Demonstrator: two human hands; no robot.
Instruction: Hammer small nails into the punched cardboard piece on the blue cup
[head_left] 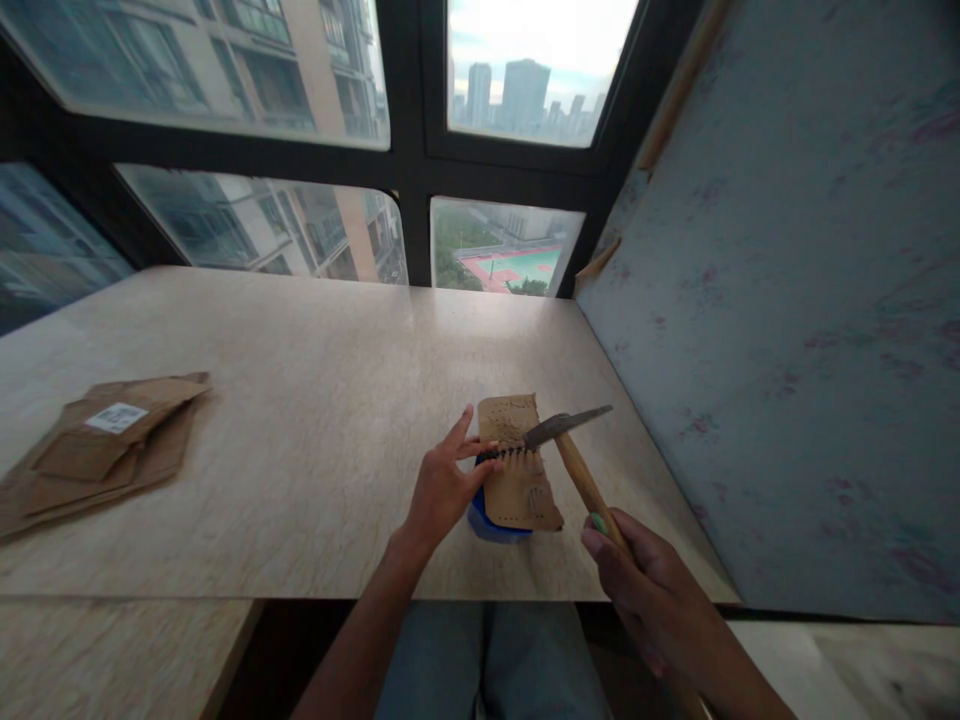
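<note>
A small brown cardboard piece [517, 470] dotted with holes lies on top of a blue container [487, 524] near the table's front edge. A row of nails [504, 453] stands in the cardboard. My left hand [442, 488] pinches the leftmost nail between thumb and forefinger, other fingers spread. My right hand [637, 580] is wrapped round the wooden handle of a hammer [574, 440]. The hammer's dark metal head hovers just over the row of nails.
A flattened brown cardboard package [97, 445] with a white label lies at the table's left. A pale blue wall panel [787, 320] rises along the right side of the beige table [315, 450]. Dark-framed windows stand behind the table. My legs show below the table edge.
</note>
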